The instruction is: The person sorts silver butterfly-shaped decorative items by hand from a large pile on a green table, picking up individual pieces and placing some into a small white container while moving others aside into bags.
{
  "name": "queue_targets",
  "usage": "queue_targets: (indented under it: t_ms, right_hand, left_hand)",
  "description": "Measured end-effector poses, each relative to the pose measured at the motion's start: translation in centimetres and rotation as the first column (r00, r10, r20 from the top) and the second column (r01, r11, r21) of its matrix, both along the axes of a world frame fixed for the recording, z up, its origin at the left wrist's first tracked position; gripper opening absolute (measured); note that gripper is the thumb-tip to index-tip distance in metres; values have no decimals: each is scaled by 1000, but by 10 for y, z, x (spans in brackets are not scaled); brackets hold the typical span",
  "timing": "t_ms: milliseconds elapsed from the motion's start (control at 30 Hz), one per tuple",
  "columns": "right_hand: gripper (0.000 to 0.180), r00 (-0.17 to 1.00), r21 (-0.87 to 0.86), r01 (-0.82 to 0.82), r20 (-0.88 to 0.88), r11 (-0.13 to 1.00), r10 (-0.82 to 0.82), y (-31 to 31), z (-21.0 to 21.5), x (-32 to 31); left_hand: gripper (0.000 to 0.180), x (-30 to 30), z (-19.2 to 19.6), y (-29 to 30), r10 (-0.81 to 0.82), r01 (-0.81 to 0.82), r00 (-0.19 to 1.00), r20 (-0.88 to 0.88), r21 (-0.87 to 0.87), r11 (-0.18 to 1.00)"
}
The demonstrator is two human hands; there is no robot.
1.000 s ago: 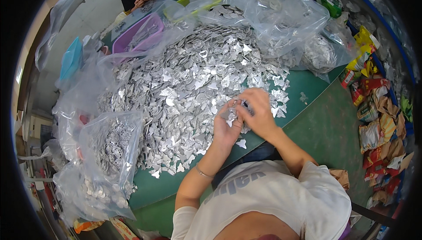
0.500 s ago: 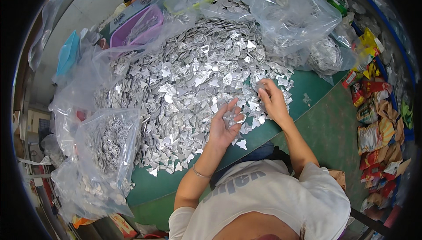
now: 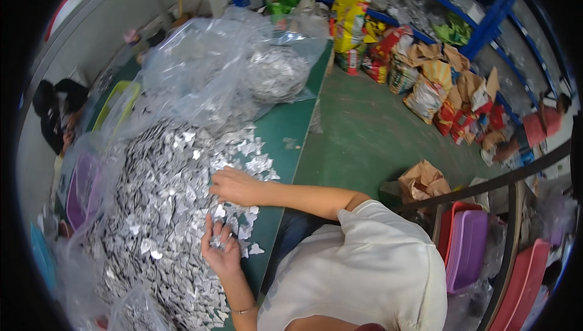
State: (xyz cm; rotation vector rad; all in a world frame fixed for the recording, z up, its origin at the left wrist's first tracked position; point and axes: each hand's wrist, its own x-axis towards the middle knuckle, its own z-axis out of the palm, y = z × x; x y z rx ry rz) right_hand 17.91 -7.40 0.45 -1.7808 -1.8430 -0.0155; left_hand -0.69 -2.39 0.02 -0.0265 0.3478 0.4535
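A wide heap of small flat silver metal pieces [image 3: 164, 191], in many cut shapes, covers the green table [image 3: 285, 131]. My left hand [image 3: 223, 257] lies palm up at the heap's near edge, its fingers curled around a few silver pieces. Just beyond it, my right hand [image 3: 238, 186] reaches down to the heap with the back of the hand up. Its fingers are bent together at the pieces, and whatever is between the fingertips is hidden. A few loose pieces lie along the table edge beside both hands.
Clear plastic bags [image 3: 200, 58] of metal pieces stand at the heap's far end. A purple tub [image 3: 84, 188] and a yellow-green tub [image 3: 115, 103] sit left. Colourful sacks [image 3: 425, 91] line the blue shelving. One person [image 3: 57, 112] works far left; another [image 3: 540, 128] is at right.
The view has swung to the right, bringing in shelves, stacked tubs and another person. My right hand has turned palm down onto the heap; my left stays cupped near it.
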Motion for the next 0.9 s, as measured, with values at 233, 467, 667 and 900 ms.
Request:
queue_targets:
  t_ms: [233,467,667,900]
  right_hand:
    - [8,941,179,207,-306,962,-146,1,-14,20]
    - [7,852,119,320,-470,940,-231,2,-2,-3]
    - [12,884,166,130,-465,978,-39,-15,4,-33]
    - [14,748,-21,257,-629,966,-213,-18,18,-2]
  left_hand:
    - [40,6,-10,-2,-46,44,994,103,29,999]
    - [46,0,-10,1,-86,82,996,37,93,992]
    - [32,7,-14,-9,-25,43,984,-176,99,994]
    - [23,-3,-15,-4,-27,30,997,77,-37,999]
